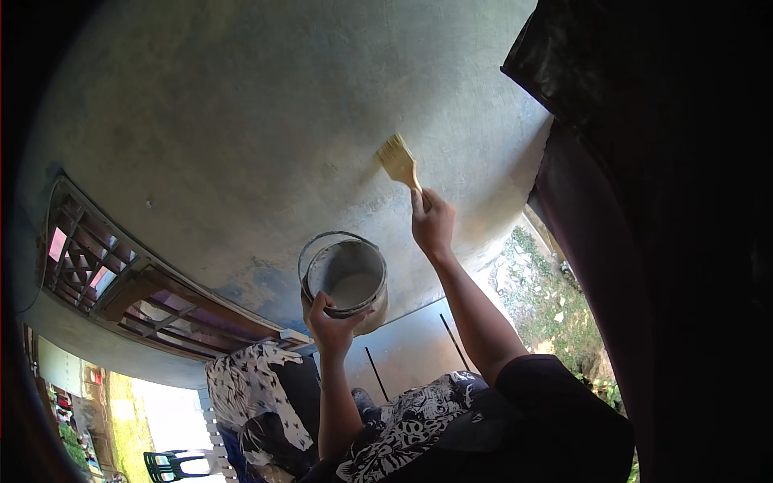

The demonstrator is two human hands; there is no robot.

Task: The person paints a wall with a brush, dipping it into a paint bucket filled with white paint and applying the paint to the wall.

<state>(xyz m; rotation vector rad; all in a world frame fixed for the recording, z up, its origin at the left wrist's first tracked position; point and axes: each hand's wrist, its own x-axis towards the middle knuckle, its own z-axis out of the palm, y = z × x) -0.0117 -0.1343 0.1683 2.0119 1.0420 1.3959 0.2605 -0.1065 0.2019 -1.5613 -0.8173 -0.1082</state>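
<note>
A wide, flat paintbrush [400,162] with a pale wooden handle is gripped in my right hand [433,222], its bristles pointing up and left against or close to a grey plastered wall [253,121]. Below and to the left, my left hand [333,326] clutches the rim of a metal bucket [379,314], thumb over the edge. The bucket tilts towards me with its wire handle up, and pale liquid [356,290] lies inside it. Whether the bristles touch the wall cannot be told.
Wood-framed windows [175,314] are set in the wall at left. Patterned cloth [253,380] drapes something below them. A dark green plastic chair [175,466] stands at bottom left. Dark sheeting [592,181] hangs at right, beside grassy ground with rubble [543,290].
</note>
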